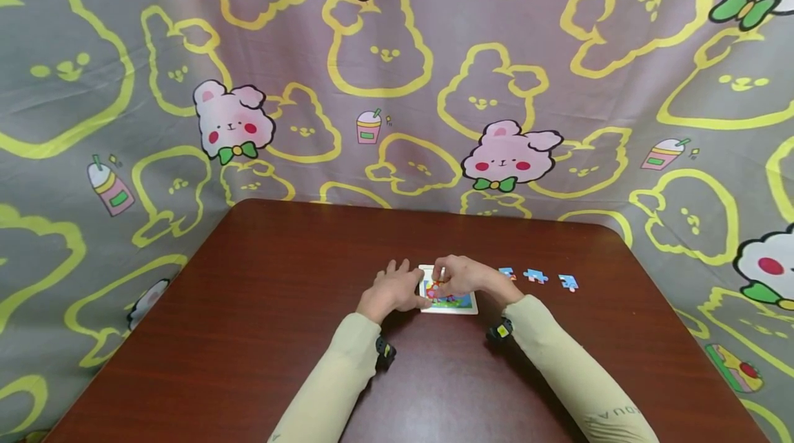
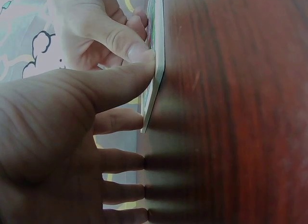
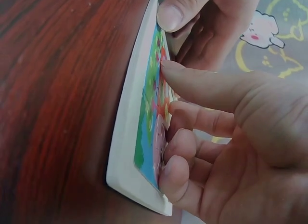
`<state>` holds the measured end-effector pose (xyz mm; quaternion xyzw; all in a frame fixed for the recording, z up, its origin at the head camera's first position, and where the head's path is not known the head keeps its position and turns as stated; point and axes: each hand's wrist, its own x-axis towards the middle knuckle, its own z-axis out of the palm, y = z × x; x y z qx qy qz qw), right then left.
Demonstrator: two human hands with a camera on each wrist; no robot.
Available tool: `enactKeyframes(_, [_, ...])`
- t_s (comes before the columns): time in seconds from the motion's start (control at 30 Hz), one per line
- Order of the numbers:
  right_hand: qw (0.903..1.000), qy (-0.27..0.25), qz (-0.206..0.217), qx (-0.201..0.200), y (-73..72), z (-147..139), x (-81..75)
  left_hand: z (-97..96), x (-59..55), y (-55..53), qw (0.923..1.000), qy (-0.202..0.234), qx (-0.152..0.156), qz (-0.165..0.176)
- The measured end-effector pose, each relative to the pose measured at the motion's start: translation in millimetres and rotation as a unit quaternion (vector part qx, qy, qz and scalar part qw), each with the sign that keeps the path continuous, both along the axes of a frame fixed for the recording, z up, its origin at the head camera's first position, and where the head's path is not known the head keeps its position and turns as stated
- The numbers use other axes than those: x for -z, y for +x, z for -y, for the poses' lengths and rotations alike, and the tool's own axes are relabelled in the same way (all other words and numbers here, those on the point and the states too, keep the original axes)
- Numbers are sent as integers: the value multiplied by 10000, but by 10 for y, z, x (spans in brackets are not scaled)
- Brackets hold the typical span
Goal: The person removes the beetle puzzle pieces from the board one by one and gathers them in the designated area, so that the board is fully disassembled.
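Note:
A small jigsaw puzzle board (image 1: 455, 309) with a white frame and a colourful picture lies flat on the table. My left hand (image 1: 393, 289) steadies its left side: the thumb (image 2: 127, 77) rests on the frame's edge, while the straight fingers are spread with their tips on the tabletop. Over the picture, my right hand (image 1: 462, 275) has its fingers bent. Its thumb and index finger pinch a red-orange puzzle piece (image 3: 162, 82) at the board's surface. The curled fingers hide part of that piece. The other right fingertips touch the picture near a pink figure (image 3: 158, 142).
Three loose blue puzzle pieces lie right of the board: one partly behind the right wrist (image 1: 506, 272), a middle piece (image 1: 535, 276) and an outer piece (image 1: 568, 282). The brown table (image 1: 279, 277) meets a patterned cloth (image 1: 298, 119) at the back and sides.

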<state>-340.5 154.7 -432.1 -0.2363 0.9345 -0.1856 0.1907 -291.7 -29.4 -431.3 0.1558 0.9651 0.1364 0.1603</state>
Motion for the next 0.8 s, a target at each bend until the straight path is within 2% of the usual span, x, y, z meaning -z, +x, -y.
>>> enactKeyframes(0.23, [10000, 17, -91, -6, 18, 29, -9, -1, 8, 3, 10000, -22, 7, -38])
enactKeyframes(0.43, [9997, -212, -45, -63, 34, 35, -18, -4, 5, 5, 10000, -25, -11, -34])
enactKeyframes(0.6, [9979, -426, -191, -456, 51, 40, 4, -3, 5, 13, 10000, -18, -6, -36])
enactKeyframes(0.8, [9953, -326, -280, -863, 54, 48, 13, -3, 14, 14, 10000, -5, 2, -94])
